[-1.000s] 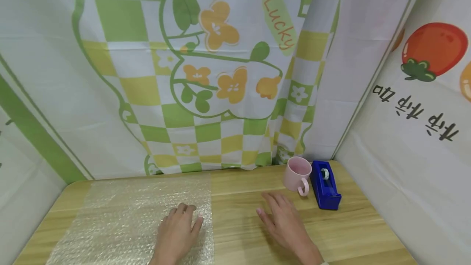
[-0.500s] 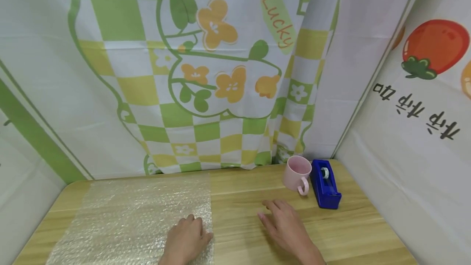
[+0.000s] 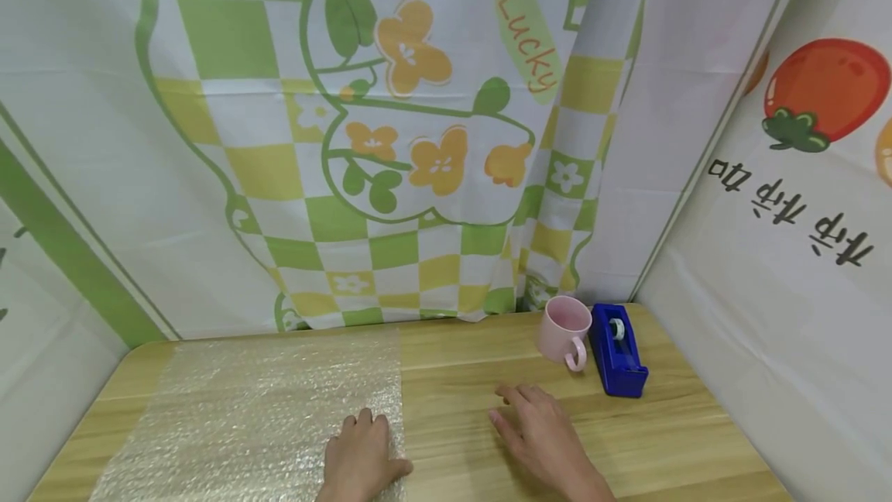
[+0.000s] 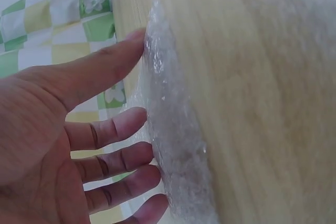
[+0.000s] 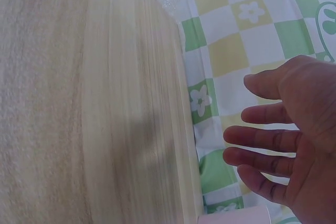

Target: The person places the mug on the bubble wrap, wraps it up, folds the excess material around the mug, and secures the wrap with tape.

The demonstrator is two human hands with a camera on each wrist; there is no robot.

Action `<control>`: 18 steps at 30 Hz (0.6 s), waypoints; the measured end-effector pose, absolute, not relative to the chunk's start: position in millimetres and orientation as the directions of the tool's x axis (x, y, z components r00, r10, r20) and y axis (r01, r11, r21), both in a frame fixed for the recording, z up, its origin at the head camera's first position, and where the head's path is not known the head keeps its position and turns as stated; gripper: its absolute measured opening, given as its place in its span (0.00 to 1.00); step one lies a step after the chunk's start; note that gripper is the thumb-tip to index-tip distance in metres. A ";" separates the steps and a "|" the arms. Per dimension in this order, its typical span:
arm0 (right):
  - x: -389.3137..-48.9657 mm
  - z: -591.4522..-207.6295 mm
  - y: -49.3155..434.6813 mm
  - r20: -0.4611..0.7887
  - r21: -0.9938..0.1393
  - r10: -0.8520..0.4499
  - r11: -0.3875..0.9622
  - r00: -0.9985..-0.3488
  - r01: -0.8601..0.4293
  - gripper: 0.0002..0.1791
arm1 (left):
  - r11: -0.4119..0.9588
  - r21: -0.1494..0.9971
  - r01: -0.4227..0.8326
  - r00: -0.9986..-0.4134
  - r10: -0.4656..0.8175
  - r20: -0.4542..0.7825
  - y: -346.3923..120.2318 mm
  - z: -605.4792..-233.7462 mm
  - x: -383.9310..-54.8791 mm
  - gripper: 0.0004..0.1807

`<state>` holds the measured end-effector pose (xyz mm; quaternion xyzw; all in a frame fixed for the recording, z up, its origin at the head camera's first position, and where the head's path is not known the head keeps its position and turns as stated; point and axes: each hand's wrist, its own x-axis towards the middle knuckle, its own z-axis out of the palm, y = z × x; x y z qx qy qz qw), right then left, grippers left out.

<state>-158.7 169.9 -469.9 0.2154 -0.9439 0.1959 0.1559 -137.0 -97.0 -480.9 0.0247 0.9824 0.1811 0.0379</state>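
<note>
A sheet of clear bubble wrap (image 3: 244, 409) lies flat over the left part of the wooden table. My left hand (image 3: 361, 459) is at the sheet's right edge, palm down, thumb spread toward the bare wood. In the left wrist view its fingertips (image 4: 137, 124) meet the bubble wrap (image 4: 176, 124), and nothing is gripped. My right hand (image 3: 545, 436) hovers low over the wood with fingers loosely bent, holding nothing. Beyond it stands a pink mug (image 3: 563, 329), upright, its handle toward me. A blue tape dispenser (image 3: 618, 351) with a small roll sits just right of the mug.
The wooden table (image 3: 460, 378) backs onto a green and yellow checked curtain (image 3: 418, 254). A white wall cloth with a printed fruit (image 3: 825, 95) borders the right side. Between the bubble wrap and the mug, bare wood shows.
My left hand has slid right and toward me along the bubble wrap to its right edge. The right hand has drawn back slightly; mug and tape dispenser stay put.
</note>
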 end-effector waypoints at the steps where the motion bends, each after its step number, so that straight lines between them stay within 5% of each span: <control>1: -158.5 -470.0 169.6 0.377 -0.303 -0.347 0.830 -0.859 -0.468 0.15 | 0.933 0.358 0.030 -0.996 0.058 -0.067 -96.6 -480.8 -137.1 0.28; 12: -156.7 -466.8 169.4 0.345 -0.317 -0.373 0.818 -0.861 -0.481 0.15 | 0.920 0.387 0.066 -0.997 0.051 0.050 -95.2 -479.9 -133.5 0.07; 18: -155.2 -465.6 169.1 0.340 -0.323 -0.378 0.813 -0.861 -0.484 0.15 | 0.892 0.443 0.094 -0.995 0.073 0.063 -91.5 -474.3 -130.7 0.07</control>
